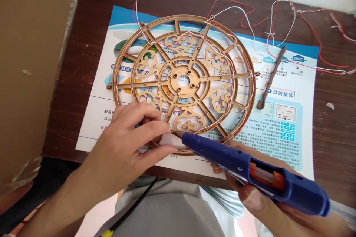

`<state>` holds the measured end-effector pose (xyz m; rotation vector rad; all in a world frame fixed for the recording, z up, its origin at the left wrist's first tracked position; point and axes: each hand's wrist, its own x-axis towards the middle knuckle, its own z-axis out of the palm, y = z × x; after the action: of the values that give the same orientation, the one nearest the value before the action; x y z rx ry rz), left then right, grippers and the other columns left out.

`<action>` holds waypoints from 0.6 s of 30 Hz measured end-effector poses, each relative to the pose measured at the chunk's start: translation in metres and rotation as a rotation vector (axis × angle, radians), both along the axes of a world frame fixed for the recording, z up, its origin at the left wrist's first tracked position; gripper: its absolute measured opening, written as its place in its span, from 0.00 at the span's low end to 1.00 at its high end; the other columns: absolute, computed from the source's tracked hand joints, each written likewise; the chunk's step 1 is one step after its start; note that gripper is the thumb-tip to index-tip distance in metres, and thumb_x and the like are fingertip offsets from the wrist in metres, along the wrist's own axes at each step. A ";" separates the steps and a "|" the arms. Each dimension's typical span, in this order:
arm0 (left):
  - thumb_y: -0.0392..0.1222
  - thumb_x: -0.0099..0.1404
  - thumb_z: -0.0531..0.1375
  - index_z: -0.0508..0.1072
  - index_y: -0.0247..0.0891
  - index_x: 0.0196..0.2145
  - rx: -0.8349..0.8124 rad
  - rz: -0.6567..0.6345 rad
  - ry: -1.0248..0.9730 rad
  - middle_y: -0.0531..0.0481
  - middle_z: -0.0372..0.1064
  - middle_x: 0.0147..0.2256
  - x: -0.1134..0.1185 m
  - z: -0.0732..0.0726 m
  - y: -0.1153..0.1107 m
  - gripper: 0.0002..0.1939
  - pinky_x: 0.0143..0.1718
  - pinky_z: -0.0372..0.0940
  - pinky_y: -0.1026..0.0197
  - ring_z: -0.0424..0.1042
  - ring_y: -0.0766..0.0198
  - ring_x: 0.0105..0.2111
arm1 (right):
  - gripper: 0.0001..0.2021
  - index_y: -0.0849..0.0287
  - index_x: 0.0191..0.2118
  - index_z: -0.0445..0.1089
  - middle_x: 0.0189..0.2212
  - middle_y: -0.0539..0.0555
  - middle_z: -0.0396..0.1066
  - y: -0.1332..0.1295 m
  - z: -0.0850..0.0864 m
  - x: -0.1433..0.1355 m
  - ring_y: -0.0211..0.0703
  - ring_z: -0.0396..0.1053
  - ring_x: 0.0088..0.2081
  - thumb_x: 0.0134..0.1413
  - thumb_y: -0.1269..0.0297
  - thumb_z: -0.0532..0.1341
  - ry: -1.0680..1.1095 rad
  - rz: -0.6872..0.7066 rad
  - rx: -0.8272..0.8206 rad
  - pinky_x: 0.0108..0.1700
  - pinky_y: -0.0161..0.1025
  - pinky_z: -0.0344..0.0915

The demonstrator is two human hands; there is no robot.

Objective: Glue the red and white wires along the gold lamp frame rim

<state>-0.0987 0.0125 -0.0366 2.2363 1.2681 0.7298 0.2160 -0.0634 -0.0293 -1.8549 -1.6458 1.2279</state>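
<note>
A round gold openwork frame (204,79) lies flat on a printed sheet (94,118), with red and white wires (251,92) running along its rings. My right hand (258,192) is wrapped round a blue glue gun (222,155), whose tip points left at the frame's lower rim. Just left of that tip, my left hand (136,133) is at the lower edge of the frame, thumb and fingers bent together around the rim and wires; exactly what they pinch is hidden.
Loose red and white wires (294,14) trail across the back and right of the brown table (330,137). A thin brown stick (271,79) lies on the sheet to the right. A cardboard box (36,44) stands at the left. A black cord (133,205) hangs below.
</note>
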 end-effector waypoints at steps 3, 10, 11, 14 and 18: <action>0.49 0.82 0.63 0.75 0.49 0.45 0.004 -0.004 0.012 0.52 0.76 0.45 0.000 0.001 0.000 0.05 0.50 0.73 0.49 0.78 0.57 0.45 | 0.16 0.29 0.53 0.84 0.39 0.48 0.87 0.021 0.012 -0.017 0.62 0.86 0.33 0.63 0.39 0.70 0.110 0.078 -0.050 0.26 0.48 0.85; 0.48 0.79 0.68 0.76 0.45 0.45 0.077 0.025 -0.011 0.52 0.76 0.45 0.000 -0.001 -0.002 0.07 0.49 0.75 0.56 0.78 0.61 0.44 | 0.09 0.41 0.42 0.82 0.29 0.49 0.81 0.039 0.025 -0.036 0.53 0.78 0.26 0.64 0.45 0.69 0.207 0.143 -0.031 0.23 0.44 0.78; 0.47 0.79 0.68 0.75 0.45 0.46 0.079 0.025 -0.013 0.52 0.76 0.45 0.000 -0.001 -0.002 0.06 0.49 0.75 0.56 0.78 0.62 0.44 | 0.10 0.42 0.40 0.81 0.27 0.48 0.79 0.040 0.025 -0.037 0.51 0.76 0.25 0.64 0.45 0.69 0.195 0.140 -0.017 0.22 0.43 0.76; 0.49 0.80 0.67 0.75 0.46 0.46 0.066 0.034 -0.015 0.53 0.76 0.45 0.000 -0.002 -0.003 0.07 0.49 0.75 0.56 0.78 0.61 0.44 | 0.19 0.44 0.34 0.76 0.24 0.48 0.75 0.042 0.025 -0.040 0.48 0.72 0.22 0.67 0.36 0.65 0.176 0.136 -0.023 0.20 0.42 0.71; 0.51 0.81 0.64 0.76 0.47 0.47 0.026 0.043 -0.008 0.51 0.76 0.46 0.000 -0.002 -0.004 0.07 0.49 0.76 0.54 0.78 0.59 0.44 | 0.26 0.45 0.32 0.74 0.25 0.49 0.75 0.038 0.026 -0.040 0.48 0.72 0.22 0.68 0.28 0.61 0.150 0.153 -0.040 0.21 0.44 0.74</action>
<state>-0.0982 0.0083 -0.0383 2.2312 1.3141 0.7745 0.1761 -0.0258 -0.0037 -1.6395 -1.7178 1.4352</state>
